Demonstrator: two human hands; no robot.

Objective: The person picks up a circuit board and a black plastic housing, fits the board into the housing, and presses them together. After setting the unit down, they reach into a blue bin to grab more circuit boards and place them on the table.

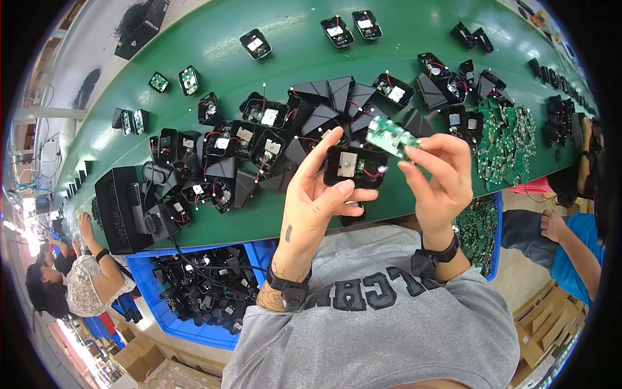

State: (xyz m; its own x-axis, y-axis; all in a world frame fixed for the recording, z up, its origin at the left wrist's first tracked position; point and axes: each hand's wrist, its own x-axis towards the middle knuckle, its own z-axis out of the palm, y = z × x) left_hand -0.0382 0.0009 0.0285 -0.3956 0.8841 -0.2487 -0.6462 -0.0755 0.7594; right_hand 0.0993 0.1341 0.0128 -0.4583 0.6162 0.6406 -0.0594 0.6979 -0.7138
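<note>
Overhead, head view: both hands raised above the near edge of a green worktop.
Blue bin, left: a blue plastic bin below the worktop edge, filled with black housings and loose wires heaped together.
Blue bin, right: a second blue bin at the person's right side, holding green circuit boards; only part of it shows.
Cardboard boxes: brown cartons on the floor at lower right, contents not visible.
Left hand: left hand holds a black housing, open side up, a pale square pad and a red wire visible inside.
Left fingers: clamped on the housing, thumb across its lower edge, the other fingers behind its left side.
Right hand: right hand pinches a small green circuit board by its right end.
Right fingers: closed on the board, thumb and forefinger meeting at its edge.
Board versus housing: the board sits tilted just above the housing's upper right corner; whether they touch, cannot tell.
Worktop: a dense pile of black housings with red wires behind the hands, a spread of green boards to the right.
Black box: a ribbed black box at the worktop's left edge.
Others: a person in a blue top at right, another in a patterned top at lower left.
</note>
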